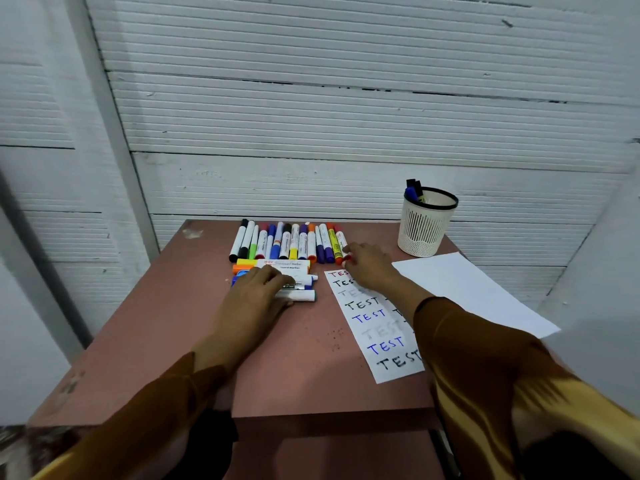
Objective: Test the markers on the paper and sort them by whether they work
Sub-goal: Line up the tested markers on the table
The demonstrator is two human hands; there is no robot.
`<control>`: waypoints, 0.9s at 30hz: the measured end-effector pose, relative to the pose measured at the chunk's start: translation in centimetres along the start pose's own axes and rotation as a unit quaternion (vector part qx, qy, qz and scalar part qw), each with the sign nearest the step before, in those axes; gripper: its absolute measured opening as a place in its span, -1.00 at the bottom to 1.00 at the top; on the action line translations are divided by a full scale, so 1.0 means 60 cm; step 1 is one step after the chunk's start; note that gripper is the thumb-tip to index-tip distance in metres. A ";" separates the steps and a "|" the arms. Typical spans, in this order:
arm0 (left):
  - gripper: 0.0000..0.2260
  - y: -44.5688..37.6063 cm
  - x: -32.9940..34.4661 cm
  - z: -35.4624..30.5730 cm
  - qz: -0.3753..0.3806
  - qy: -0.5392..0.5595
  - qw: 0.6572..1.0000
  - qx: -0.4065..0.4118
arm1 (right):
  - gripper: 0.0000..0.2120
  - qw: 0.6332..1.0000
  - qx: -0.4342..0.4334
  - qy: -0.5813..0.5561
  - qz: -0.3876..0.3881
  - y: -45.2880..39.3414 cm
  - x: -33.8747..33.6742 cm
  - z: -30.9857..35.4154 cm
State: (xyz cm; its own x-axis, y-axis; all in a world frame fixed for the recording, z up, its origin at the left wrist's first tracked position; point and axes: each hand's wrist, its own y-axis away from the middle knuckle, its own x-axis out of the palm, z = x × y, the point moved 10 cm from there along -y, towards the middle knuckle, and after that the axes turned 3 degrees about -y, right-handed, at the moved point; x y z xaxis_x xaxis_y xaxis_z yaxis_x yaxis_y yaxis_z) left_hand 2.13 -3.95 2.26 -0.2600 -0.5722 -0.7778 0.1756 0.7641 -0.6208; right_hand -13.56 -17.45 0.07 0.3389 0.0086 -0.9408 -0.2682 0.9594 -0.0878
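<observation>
Where a pinkish-brown tabletop (304, 344) is set against a white ribbed wall (346, 133), its surface is seen to be scuffed and speckled with dark dots near the middle. A row of markers (287, 242) is laid side by side at the far edge, about fourteen being counted, their long axes running away from the person and their coloured caps mostly at the near ends. A second group of markers (277, 271), five or so though partly hidden, is laid crosswise, long axes running left to right. Two sheets are present: a paper (377, 327) lettered "TEST" in black, blue, red and faint grey, and a blank sheet (467, 289) to its right. One white slotted pen cup (425, 221) is stood at the far right, with two or three markers held upright in it. The left hand (256, 289) is rested on the crosswise group, fingers gently bent. The right hand (367, 265) is pinched on the red-capped marker (341, 244) at the right end of the row.
</observation>
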 end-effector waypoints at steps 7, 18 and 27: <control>-0.88 0.000 -0.003 -0.001 -0.006 -0.010 1.000 0.006 | -0.76 0.999 -0.021 -0.014 -0.046 0.007 -0.013 0.011; -0.63 0.001 0.000 -0.012 0.033 -0.049 0.998 0.025 | -0.83 0.926 0.099 -0.294 -0.216 0.047 -0.081 -0.059; -0.62 -0.006 -0.016 -0.040 -0.019 -0.057 0.997 0.056 | -0.86 0.845 0.041 -0.525 -0.093 0.127 -0.063 -0.028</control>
State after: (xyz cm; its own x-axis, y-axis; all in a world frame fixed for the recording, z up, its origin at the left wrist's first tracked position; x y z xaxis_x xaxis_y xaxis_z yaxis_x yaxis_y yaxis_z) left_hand 0.05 -2.99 3.46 -0.1600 -0.6350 -0.7558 0.2748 0.7067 -0.6520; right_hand -18.39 -10.65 2.41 0.9931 0.0606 -0.1006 -0.0743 0.9876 -0.1386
